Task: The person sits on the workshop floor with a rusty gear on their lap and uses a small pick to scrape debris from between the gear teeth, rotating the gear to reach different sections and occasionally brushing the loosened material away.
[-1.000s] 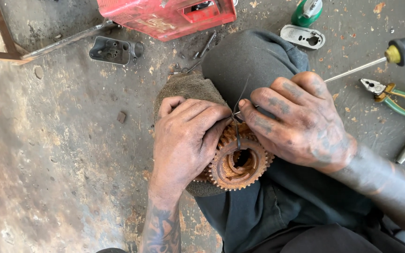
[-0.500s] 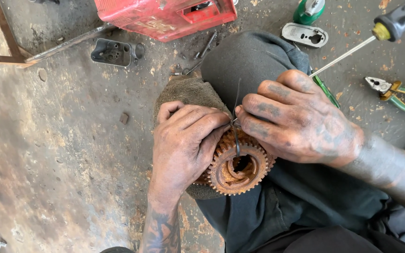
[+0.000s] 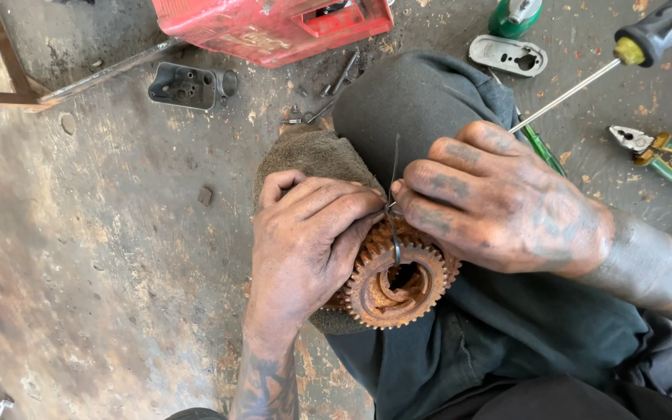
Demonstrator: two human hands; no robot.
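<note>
A rusty toothed gear [image 3: 398, 284] rests on my leg, over a brown sock-covered foot [image 3: 313, 155]. My left hand [image 3: 309, 241] cups the gear's left side, fingers curled over its top. My right hand [image 3: 499, 202] comes in from the right, its fingertips meeting the left fingers above the gear. Between them both hands pinch a thin dark wire [image 3: 393, 222] that stands up above the fingers and hangs down into the gear's centre hole.
A red metal case [image 3: 274, 27] lies at the top. Near it sit a small dark metal part [image 3: 184, 85], a grey oval plate [image 3: 507, 54], a green can [image 3: 513, 15], a long screwdriver [image 3: 616, 62] and green-handled pliers [image 3: 659, 152] on the stained concrete floor [image 3: 103, 257].
The view has shifted slightly; both hands stay pinched on the wire over the gear, with only small finger movement.
</note>
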